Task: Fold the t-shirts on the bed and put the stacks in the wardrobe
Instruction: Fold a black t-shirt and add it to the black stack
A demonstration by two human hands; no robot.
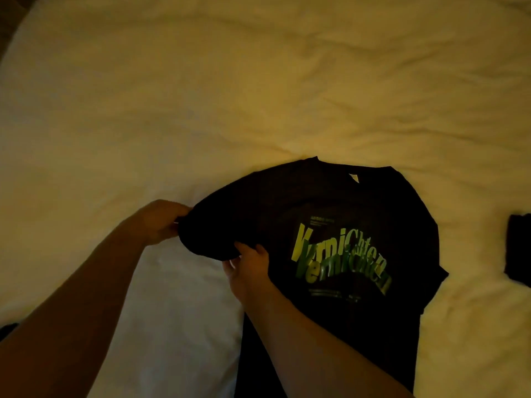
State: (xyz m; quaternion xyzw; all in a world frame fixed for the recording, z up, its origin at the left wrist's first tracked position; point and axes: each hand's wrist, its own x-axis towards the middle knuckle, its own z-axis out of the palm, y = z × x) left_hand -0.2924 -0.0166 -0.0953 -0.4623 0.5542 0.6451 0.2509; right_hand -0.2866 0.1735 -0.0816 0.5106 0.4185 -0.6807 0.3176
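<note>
A black t-shirt (pixel 339 202) with a green and yellow print lies face up on the white bed (pixel 230 96), collar toward the far side. Its left sleeve is lifted off the sheet. My left hand (pixel 163 222) grips the end of that sleeve. My right hand (pixel 250 268) pinches the sleeve's lower edge near the armpit. The shirt's lower part runs out of view at the bottom.
Another dark piece of clothing (pixel 518 251) lies at the right edge of the bed, mostly cut off. A dark strip of floor or bed edge (pixel 11 12) shows at the top left. Rumpled white sheet spreads beyond the shirt.
</note>
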